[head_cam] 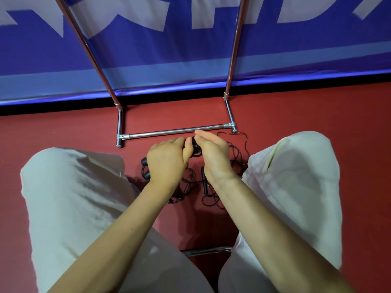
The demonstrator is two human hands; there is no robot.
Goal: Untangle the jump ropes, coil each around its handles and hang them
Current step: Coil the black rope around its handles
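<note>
- Red floor (63, 127) lying under everything, blue banner (190, 49) running along the far side.
- Chrome rack (175, 130) standing far centre.
- Left hand (167, 160) curling round black handles (194, 147); right hand (213, 153) touching them, fingers straight.
- Tangled black ropes (209, 197) lying beneath, between the knees.

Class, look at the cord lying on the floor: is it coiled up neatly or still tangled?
Still tangled. The black cord sprawls in loose crossing loops on the red floor below both hands, not wound round any handle.
</note>
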